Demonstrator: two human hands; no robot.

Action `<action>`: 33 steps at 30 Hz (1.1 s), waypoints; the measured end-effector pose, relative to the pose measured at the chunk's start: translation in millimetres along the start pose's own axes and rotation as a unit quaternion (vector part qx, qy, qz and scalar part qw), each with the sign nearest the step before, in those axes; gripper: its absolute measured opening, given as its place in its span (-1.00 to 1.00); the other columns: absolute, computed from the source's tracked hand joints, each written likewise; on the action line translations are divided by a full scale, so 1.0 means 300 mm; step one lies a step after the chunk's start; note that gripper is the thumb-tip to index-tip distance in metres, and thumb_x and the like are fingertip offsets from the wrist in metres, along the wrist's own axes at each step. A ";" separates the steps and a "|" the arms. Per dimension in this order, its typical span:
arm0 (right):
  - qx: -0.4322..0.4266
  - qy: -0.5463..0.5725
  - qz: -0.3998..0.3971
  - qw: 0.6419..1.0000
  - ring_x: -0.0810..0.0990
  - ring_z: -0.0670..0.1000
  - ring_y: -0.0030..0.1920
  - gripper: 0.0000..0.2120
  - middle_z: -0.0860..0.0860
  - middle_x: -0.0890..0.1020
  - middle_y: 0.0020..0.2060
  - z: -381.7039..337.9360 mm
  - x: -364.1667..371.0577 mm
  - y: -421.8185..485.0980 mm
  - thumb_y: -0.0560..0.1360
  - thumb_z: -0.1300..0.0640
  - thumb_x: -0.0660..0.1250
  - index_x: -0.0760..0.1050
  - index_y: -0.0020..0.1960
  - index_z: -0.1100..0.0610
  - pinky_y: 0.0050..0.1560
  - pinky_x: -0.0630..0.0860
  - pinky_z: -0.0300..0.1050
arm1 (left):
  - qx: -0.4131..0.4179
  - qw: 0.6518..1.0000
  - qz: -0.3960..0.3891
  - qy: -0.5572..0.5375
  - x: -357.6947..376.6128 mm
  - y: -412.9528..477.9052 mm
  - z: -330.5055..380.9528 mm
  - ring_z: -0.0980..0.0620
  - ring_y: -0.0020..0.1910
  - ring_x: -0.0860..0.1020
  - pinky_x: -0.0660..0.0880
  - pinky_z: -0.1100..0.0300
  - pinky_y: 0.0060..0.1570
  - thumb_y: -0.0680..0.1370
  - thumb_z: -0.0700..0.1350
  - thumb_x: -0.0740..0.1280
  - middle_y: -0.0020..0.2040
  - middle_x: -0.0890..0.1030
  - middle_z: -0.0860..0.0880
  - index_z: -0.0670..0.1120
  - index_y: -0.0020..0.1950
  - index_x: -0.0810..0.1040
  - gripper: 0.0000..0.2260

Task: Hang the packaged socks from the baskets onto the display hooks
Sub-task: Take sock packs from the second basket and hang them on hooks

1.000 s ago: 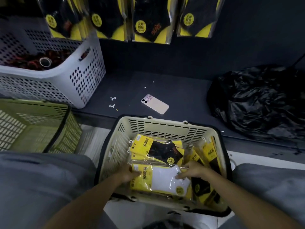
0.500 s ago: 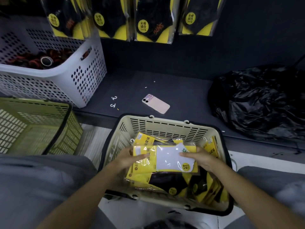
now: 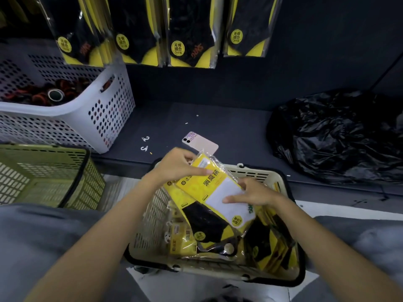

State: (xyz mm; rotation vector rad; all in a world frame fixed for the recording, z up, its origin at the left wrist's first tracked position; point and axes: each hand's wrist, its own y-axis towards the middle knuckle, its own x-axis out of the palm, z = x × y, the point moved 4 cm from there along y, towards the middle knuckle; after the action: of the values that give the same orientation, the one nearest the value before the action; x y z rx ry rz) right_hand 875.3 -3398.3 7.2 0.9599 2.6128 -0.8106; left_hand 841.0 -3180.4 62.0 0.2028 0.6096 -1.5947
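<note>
Yellow sock pack (image 3: 218, 184) over cream basket (image 3: 150, 223) — left hand (image 3: 176, 165), right hand (image 3: 256, 192) on it

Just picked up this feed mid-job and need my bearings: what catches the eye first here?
A yellow sock pack with a white sock inside stands out at bottom centre, held by the left hand and right hand over the cream basket. Along the top edge runs a row of hanging black sock packs. A pink phone lies on the dark shelf just behind the basket.
</note>
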 end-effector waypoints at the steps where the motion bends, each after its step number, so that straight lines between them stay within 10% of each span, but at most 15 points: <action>1: 0.022 0.021 -0.024 0.999 0.69 -0.09 -0.11 -0.70 -0.06 0.73 -0.13 -0.008 0.009 0.001 0.32 -0.06 0.55 0.65 -0.03 0.05 -0.20 0.57 -0.26 | -0.001 1.000 -0.008 -0.008 -0.003 0.012 0.028 0.02 -0.26 0.46 0.37 0.13 -0.19 0.16 0.27 0.55 -0.24 0.52 -0.10 -0.33 -0.03 0.58 -0.28; 8: 0.076 0.115 -0.053 0.989 0.71 -0.07 -0.18 -0.76 -0.04 0.73 -0.16 -0.012 0.074 0.013 0.36 0.01 0.52 0.62 -0.01 0.05 -0.22 0.58 -0.27 | -0.035 0.999 0.011 0.001 -0.027 0.083 0.059 0.06 0.04 0.63 0.56 0.12 0.10 0.29 0.17 0.54 -0.02 0.68 0.03 0.08 -0.03 0.67 -0.68; 13: 0.069 0.196 0.028 0.978 0.71 0.09 -0.08 -0.58 0.07 0.73 -0.10 -0.004 0.015 0.004 0.27 -0.04 0.55 0.61 0.05 0.12 0.00 0.62 -0.04 | -0.015 0.983 0.172 -0.059 -0.085 0.070 0.086 0.08 0.42 0.28 0.28 0.19 0.31 0.36 0.26 0.42 0.45 0.31 0.02 0.00 0.51 0.17 -0.17; 15: 0.050 0.248 0.056 0.966 0.71 0.08 -0.09 -0.50 0.09 0.73 -0.10 -0.024 -0.027 0.000 0.19 -0.08 0.56 0.62 0.04 0.14 -0.04 0.62 -0.06 | -0.082 0.985 0.125 -0.081 -0.065 0.032 0.066 -0.02 0.50 0.17 0.19 0.03 0.43 0.23 0.40 0.38 0.54 0.12 0.00 0.04 0.55 -0.03 0.05; 18: 0.022 0.289 0.074 0.954 0.72 0.04 -0.17 -0.56 0.09 0.73 -0.16 -0.092 -0.072 -0.007 0.18 -0.09 0.57 0.64 -0.06 0.14 -0.27 0.59 -0.21 | -0.120 0.984 -0.032 -0.129 0.010 -0.025 0.053 0.12 0.16 0.53 0.47 0.13 0.15 0.20 0.44 0.37 0.23 0.52 0.13 0.05 0.26 0.42 -0.25; 23: -0.043 0.306 0.124 0.943 0.72 0.02 -0.16 -0.53 0.05 0.73 -0.13 -0.241 -0.113 -0.017 0.19 -0.05 0.56 0.62 0.03 0.13 -0.27 0.59 -0.21 | -0.023 0.970 0.105 -0.218 -0.038 -0.006 0.144 0.04 -0.04 0.67 0.54 0.09 0.06 0.24 0.19 0.49 -0.06 0.71 0.04 0.05 -0.03 0.62 -0.62; 27: -0.150 0.316 0.211 0.913 0.71 -0.01 -0.08 -0.61 0.00 0.72 -0.05 -0.375 -0.225 -0.057 0.31 0.02 0.50 0.56 0.11 0.07 -0.21 0.60 -0.21 | 0.070 0.965 0.148 -0.207 -0.124 0.012 0.281 0.23 -0.20 0.66 0.49 0.46 -0.29 0.36 0.02 0.49 -0.16 0.70 0.17 0.04 -0.05 0.61 -0.80; 33: -0.221 0.263 0.382 0.858 0.66 -0.02 -0.11 -0.65 0.03 0.66 -0.09 -0.600 -0.443 -0.128 0.31 -0.14 0.45 0.58 -0.06 0.09 -0.19 0.58 -0.20 | 0.167 0.951 0.161 -0.203 -0.231 0.059 0.542 0.30 -0.14 0.63 0.44 0.55 -0.31 0.39 -0.02 0.49 -0.12 0.69 0.23 0.07 0.01 0.58 -0.77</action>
State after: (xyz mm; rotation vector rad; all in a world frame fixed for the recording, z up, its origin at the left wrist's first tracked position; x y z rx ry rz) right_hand 944.2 -3388.0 223.4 2.0436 2.2419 0.2806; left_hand 903.7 -3200.6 226.9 0.2043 -0.0190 -1.3561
